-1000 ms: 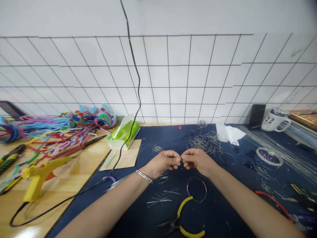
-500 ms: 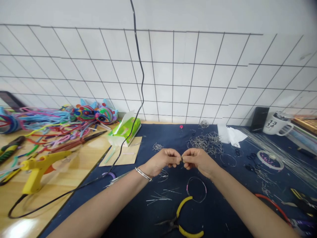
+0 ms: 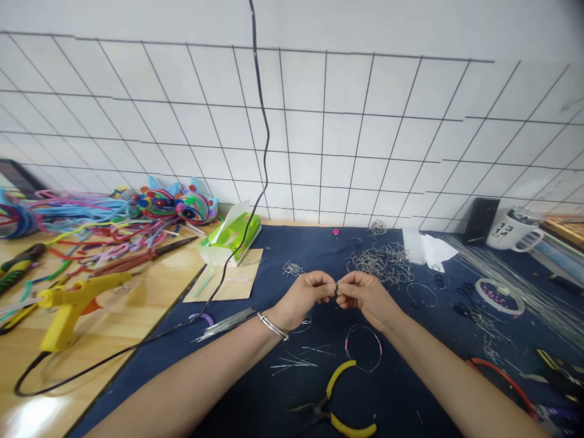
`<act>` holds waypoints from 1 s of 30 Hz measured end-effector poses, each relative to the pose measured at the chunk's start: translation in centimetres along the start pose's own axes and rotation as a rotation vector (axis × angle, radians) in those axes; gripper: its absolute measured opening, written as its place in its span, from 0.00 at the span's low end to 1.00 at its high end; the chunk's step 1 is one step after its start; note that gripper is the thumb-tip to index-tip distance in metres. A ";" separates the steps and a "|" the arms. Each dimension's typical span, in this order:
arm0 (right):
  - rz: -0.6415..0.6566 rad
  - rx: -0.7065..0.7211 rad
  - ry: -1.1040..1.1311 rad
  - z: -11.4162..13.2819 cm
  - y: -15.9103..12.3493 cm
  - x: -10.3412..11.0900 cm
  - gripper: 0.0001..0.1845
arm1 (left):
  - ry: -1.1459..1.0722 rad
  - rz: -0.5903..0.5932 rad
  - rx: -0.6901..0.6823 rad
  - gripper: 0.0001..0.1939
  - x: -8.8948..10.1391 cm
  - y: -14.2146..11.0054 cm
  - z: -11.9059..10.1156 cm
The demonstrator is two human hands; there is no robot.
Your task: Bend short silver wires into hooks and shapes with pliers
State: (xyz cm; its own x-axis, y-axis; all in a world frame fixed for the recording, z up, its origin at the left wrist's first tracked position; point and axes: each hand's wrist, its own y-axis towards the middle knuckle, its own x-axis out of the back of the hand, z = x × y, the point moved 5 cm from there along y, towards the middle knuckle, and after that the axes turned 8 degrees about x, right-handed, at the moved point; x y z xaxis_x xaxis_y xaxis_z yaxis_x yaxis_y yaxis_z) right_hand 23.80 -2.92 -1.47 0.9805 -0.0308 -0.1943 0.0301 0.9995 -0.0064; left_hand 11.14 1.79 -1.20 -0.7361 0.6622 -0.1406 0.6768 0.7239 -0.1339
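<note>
My left hand [image 3: 306, 295] and my right hand [image 3: 365, 294] meet fingertip to fingertip above the dark blue cloth [image 3: 283, 389]. Both are closed in a pinch on one tiny piece [image 3: 336, 290] held between them, too small to name. A silver bangle [image 3: 272, 326] circles my left wrist. Just below the hands lies a wire ring with pink sections [image 3: 362, 348]. Yellow-handled pliers [image 3: 335, 407] rest nearer to me. A heap of thin bent wires [image 3: 381, 261] lies just beyond my right hand.
A yellow glue gun [image 3: 73, 304] with a black cord [image 3: 137, 350] lies on the wooden table at left, beside coloured pipe cleaners [image 3: 91, 219] and a green tissue pack [image 3: 230, 234]. A white mug [image 3: 513, 231], a phone [image 3: 479, 220] and long straight wires [image 3: 515, 274] sit at right.
Both hands keep the same pinch on the small piece. The view has shifted slightly, so the hands sit a little further right in the picture.
</note>
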 end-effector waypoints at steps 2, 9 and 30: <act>-0.016 0.016 0.008 -0.1 0.0 -0.1 0.10 | -0.014 -0.004 -0.009 0.09 -0.1 -0.1 -0.1; -0.074 0.067 0.005 -0.5 0.0 -0.2 0.10 | -0.019 -0.045 -0.033 0.10 -0.2 -0.1 0.1; -0.059 0.100 -0.016 -0.9 0.1 -0.4 0.09 | -0.005 -0.105 -0.012 0.10 -0.2 -0.5 0.7</act>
State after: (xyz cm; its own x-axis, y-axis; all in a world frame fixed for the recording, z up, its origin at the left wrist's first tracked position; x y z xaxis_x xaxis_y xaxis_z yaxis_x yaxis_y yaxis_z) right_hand 23.21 -2.83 -2.22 0.9794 -0.0902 -0.1806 0.1061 0.9911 0.0803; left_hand 10.96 1.21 -1.79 -0.8027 0.5819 -0.1309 0.5959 0.7914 -0.1365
